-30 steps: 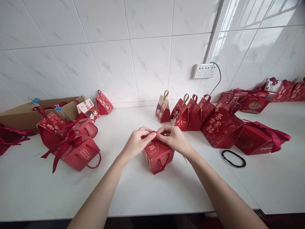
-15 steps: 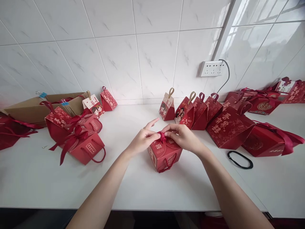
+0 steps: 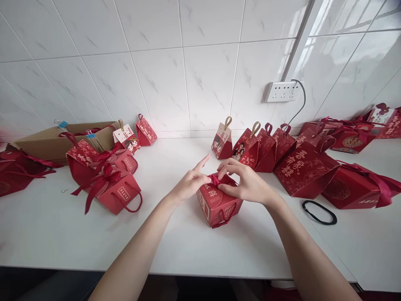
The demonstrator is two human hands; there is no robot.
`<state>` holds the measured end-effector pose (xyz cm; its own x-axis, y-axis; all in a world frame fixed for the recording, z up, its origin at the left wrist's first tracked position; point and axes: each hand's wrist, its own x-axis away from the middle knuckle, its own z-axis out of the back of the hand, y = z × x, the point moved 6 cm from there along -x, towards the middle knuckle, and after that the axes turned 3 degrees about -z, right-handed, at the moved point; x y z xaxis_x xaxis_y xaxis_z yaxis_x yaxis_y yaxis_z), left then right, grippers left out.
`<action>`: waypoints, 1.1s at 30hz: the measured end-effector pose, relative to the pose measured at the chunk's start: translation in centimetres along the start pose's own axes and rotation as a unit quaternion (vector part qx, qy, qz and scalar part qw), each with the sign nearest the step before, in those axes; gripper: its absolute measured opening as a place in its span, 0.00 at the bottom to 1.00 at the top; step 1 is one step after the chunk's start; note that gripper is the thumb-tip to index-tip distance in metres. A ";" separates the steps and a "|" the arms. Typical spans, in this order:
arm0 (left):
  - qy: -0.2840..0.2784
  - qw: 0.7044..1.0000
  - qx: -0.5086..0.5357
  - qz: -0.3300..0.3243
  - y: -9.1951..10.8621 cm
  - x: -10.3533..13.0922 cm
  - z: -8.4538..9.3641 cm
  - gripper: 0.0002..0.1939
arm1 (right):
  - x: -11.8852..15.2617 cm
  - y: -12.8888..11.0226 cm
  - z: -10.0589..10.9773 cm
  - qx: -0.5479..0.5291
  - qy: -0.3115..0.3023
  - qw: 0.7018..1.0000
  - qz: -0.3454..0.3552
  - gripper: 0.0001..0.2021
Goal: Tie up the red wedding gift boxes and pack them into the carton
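A red gift box with a twisted rope handle stands on the white table in front of me. A dark red ribbon is gathered in a knot on its lid. My left hand pinches the ribbon from the left, thumb against the knot and index finger pointing up and away. From the right, my right hand reaches over the lid, its thumb and fingers on either side of the knot with the ribbon between them.
Red boxes with bows stand at the left, by a brown cardboard box. Several red boxes line the right, with a black loop before them. A socket strip is on the tiled wall.
My right hand's fingers have spread a little, the thumb now lower on the lid. The left hand keeps its pinch. The whole view has shifted slightly, moving things rightward.
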<state>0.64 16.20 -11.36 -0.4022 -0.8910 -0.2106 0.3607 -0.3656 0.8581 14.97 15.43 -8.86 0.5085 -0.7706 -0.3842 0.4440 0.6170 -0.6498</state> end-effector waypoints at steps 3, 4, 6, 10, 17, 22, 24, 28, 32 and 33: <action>0.000 1.000 0.001 0.000 0.1 0.1 0.1 0.19 | -0.1 0.3 0.0 -0.009 0.009 1.000 0.003 0.03; 0.003 1.000 -0.008 -0.004 0.2 0.2 0.1 0.19 | -0.1 0.4 -0.1 -0.013 0.012 1.000 0.006 0.03; 0.020 0.999 -0.043 -0.015 0.7 0.3 0.3 0.20 | -0.1 0.4 -0.1 -0.015 0.018 1.000 0.014 0.05; 0.054 0.992 -0.114 -0.031 1.4 0.5 0.6 0.20 | -0.1 0.4 0.3 -0.016 0.026 0.999 0.010 0.06; 0.070 0.983 -0.164 -0.036 1.6 0.8 1.2 0.13 | 0.1 1.1 0.7 -0.053 -0.006 0.996 -0.071 0.06; 0.040 0.977 -0.198 -0.065 2.1 1.2 1.2 0.13 | 0.1 1.3 0.5 -0.039 -0.019 0.994 -0.104 0.07; 0.016 0.976 -0.203 -0.072 2.1 1.2 1.1 0.14 | 0.2 1.4 0.4 -0.040 -0.032 0.992 -0.118 0.08; -0.028 0.970 -0.232 -0.073 1.9 1.2 0.9 0.13 | 0.3 1.6 0.3 -0.060 -0.058 0.989 -0.120 0.09; 0.055 0.960 -0.264 -0.080 2.4 1.3 1.2 0.07 | 0.2 1.7 0.4 -0.057 -0.047 0.993 -0.095 0.09; 0.084 0.957 -0.263 -0.089 2.6 1.3 1.1 0.09 | 0.2 1.7 0.3 -0.057 -0.047 0.993 -0.089 0.09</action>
<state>0.11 14.38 -8.85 -0.3716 -0.8169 -0.4411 0.6912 -0.5606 0.4559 16.07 16.34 -9.80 0.4983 -0.8440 -0.1982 0.4489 0.4468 -0.7739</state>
